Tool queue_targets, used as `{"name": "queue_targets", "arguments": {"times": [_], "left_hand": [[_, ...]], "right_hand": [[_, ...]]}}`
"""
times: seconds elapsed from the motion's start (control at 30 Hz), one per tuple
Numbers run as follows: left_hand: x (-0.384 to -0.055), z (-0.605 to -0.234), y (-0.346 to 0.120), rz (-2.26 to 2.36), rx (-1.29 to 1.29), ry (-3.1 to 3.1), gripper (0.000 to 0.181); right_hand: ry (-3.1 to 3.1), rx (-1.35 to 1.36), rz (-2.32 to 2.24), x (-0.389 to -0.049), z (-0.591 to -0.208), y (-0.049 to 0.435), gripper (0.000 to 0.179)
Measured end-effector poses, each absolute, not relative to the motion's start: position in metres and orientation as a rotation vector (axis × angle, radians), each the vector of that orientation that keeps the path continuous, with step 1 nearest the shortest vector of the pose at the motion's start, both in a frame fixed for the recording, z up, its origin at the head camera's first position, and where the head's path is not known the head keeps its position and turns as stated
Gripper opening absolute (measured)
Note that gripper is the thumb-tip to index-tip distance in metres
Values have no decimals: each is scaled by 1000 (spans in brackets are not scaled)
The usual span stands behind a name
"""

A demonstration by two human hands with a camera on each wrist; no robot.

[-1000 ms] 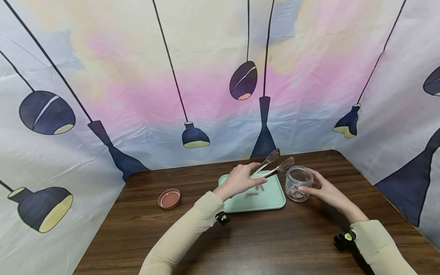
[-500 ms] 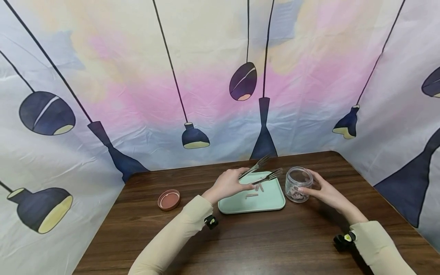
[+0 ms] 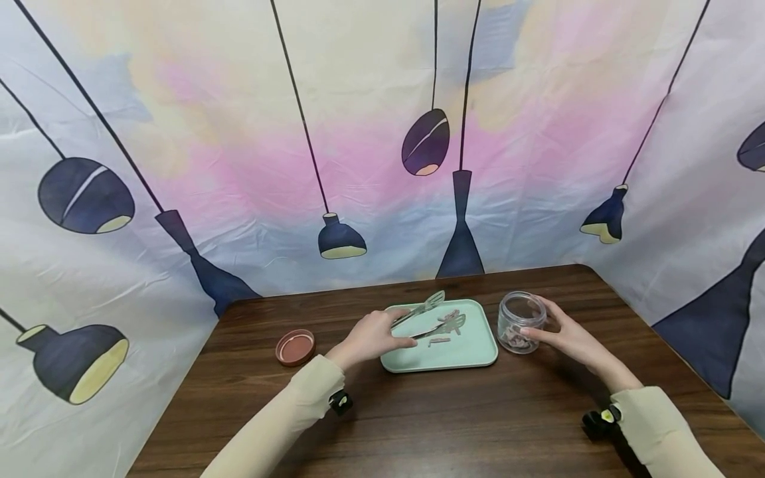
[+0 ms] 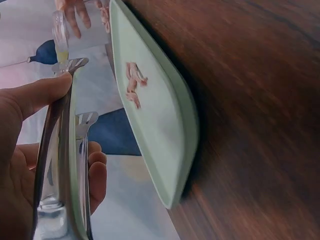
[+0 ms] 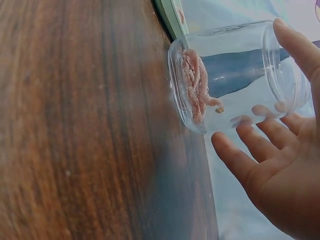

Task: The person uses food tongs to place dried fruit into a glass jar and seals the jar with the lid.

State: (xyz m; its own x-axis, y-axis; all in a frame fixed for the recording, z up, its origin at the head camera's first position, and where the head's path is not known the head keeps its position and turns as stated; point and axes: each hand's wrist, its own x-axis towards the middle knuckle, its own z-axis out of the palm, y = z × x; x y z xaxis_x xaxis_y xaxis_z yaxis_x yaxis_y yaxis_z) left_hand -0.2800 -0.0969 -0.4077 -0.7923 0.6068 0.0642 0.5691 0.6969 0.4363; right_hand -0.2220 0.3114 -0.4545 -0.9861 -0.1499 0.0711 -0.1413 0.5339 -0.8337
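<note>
My left hand (image 3: 367,337) grips a pair of metal tongs (image 3: 435,301) with spread arms and slotted heads. In the head view the lower head overlaps the small pinkish strips (image 3: 439,340) on the pale green tray (image 3: 475,355). The left wrist view shows thumb and fingers on either side of the tongs, with nothing between the heads. My right hand (image 3: 558,332) holds an uncapped clear jar (image 3: 510,320) upright on the table, thumb in front and fingers round the far side. More pinkish strips (image 5: 195,85) lie at the jar's bottom.
A reddish-brown round lid (image 3: 295,348) lies on the dark wooden table (image 3: 454,418), left of the tray. Behind the table hangs a cloth (image 3: 382,166) printed with lamps. The jar stands just right of the tray.
My left hand has moved left and down with the tongs, bringing their heads from beside the jar to over the tray. The right hand and jar have stayed in place.
</note>
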Motion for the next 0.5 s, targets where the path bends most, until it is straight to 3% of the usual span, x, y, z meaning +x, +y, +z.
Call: {"name": "queue_targets", "arguments": {"times": [0.5], "left_hand": [[-274, -418, -114, 637, 1027, 2784, 70]], "right_hand": [[2717, -230, -1503, -223, -455, 311, 96]]}}
